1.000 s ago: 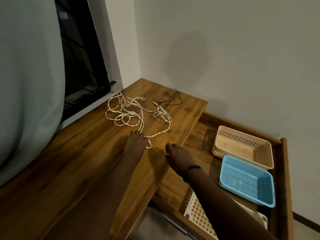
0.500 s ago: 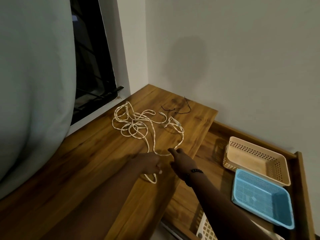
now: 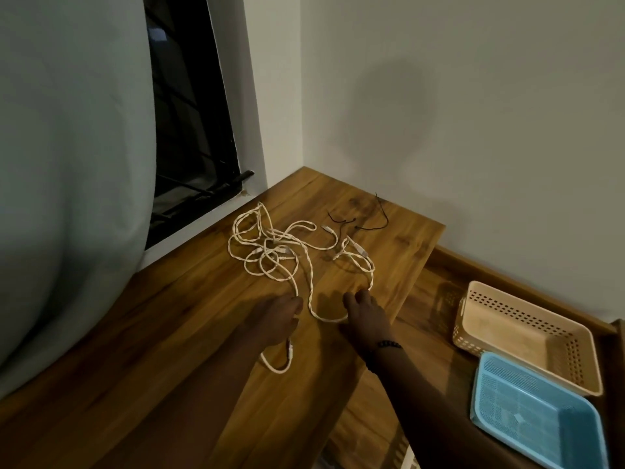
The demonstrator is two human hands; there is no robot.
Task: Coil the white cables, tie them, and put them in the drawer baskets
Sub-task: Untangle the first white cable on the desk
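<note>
A tangle of white braided cables (image 3: 270, 252) lies on the wooden desktop (image 3: 162, 333) near the window. One strand runs down from the tangle into my left hand (image 3: 275, 319), which is closed on it; the end loops out below the hand. My right hand (image 3: 365, 311) pinches the same cable where it curves between the two hands. Thin black ties (image 3: 358, 221) lie behind the tangle. To the right, in the open drawer (image 3: 422, 299), sit a beige basket (image 3: 527, 336) and a blue basket (image 3: 537, 414).
A pale curtain (image 3: 67, 164) hangs at the left over a dark window (image 3: 189, 130). White walls meet in the corner behind the desk. The corner of a white basket (image 3: 407, 458) shows at the bottom edge of the drawer.
Both hands have taken hold of the cable and drawn a strand toward me. The hands have moved apart, with a loop now hanging between them. The view has shifted left.
</note>
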